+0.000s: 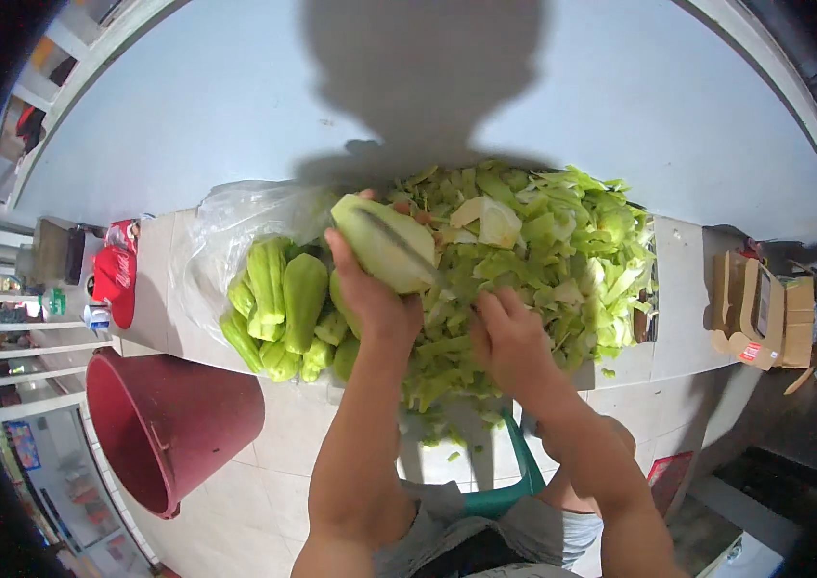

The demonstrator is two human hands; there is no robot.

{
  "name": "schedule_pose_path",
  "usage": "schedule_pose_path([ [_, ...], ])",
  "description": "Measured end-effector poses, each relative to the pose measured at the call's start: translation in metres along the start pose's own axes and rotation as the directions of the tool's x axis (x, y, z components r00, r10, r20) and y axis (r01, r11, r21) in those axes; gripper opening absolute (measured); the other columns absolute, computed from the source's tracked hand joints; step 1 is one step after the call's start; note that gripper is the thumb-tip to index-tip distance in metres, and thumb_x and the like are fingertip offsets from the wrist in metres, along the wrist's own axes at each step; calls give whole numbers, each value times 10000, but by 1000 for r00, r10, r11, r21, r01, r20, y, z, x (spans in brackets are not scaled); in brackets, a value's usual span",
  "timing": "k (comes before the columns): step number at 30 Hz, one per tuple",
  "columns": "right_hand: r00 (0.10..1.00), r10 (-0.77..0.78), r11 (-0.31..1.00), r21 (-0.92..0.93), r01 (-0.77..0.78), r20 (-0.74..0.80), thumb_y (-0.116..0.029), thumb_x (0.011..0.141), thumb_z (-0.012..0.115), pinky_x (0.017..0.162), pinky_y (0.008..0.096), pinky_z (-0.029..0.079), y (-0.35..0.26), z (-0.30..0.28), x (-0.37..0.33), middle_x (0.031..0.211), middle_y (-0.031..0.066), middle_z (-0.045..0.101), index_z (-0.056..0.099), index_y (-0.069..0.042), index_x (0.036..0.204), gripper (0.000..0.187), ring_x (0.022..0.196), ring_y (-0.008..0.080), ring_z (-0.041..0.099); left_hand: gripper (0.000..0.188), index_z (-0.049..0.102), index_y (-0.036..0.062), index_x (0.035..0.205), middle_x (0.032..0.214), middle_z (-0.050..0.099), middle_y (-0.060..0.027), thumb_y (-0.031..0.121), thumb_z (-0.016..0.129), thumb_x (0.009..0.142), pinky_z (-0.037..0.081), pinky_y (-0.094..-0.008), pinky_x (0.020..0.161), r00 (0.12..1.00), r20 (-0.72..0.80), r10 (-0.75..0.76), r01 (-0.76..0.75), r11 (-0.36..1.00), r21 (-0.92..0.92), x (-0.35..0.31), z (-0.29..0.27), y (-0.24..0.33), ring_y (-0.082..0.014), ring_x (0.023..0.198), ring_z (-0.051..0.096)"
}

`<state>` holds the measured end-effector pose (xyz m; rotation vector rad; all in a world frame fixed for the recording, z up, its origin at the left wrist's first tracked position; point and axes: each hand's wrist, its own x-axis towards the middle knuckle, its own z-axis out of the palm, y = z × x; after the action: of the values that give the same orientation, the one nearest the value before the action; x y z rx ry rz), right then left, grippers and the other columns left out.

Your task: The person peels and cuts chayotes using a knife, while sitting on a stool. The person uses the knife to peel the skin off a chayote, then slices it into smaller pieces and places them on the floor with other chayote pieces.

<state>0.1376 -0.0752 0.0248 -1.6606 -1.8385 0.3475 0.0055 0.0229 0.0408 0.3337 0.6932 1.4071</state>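
My left hand (pixel 373 299) is wrapped round a large, pale green vegetable (pixel 370 246), peeled and shaped like a chayote. A blurred grey knife blade (pixel 404 249) lies slantwise across its upper face. The blade runs toward my right hand (pixel 505 332), whose fingers are closed round the handle end; the handle itself is hidden. Under and beyond both hands spreads a heap of green peelings (pixel 562 241), with a paler cut piece (pixel 500 223) on top. Left of my left hand, several unpeeled, ribbed green vegetables (pixel 304 301) are piled together.
A clear plastic bag (pixel 225 231) lies behind the unpeeled pile. At the lower left a dark red bucket (pixel 177 424) lies tilted, its mouth to the left. Red cloth-like items (pixel 116 275) sit at the ledge's left end; an opened cardboard box (pixel 750 308) is at right. A green stool (pixel 514 477) is beneath me.
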Motion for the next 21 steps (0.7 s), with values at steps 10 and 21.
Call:
schedule_pose_path([
  [10, 984, -74, 993, -82, 88, 161, -117, 773, 640, 514, 391, 519, -14, 4, -4, 819, 110, 544, 502, -60, 1074, 336, 657, 287, 638, 579, 412, 141, 1306, 1097, 554, -114, 598, 308, 965, 510, -422, 813, 975, 92, 200, -184, 970, -158, 16, -12, 2, -289, 952, 573],
  [21, 973, -10, 999, 39, 1, 229, -75, 783, 603, 553, 431, 515, -17, 4, -2, 816, 145, 570, 453, -45, 1071, 326, 660, 347, 624, 487, 422, 45, 1314, 1123, 560, -178, 367, 407, 949, 527, -401, 795, 966, 107, 237, -233, 971, -44, 0, -8, -14, -307, 956, 599],
])
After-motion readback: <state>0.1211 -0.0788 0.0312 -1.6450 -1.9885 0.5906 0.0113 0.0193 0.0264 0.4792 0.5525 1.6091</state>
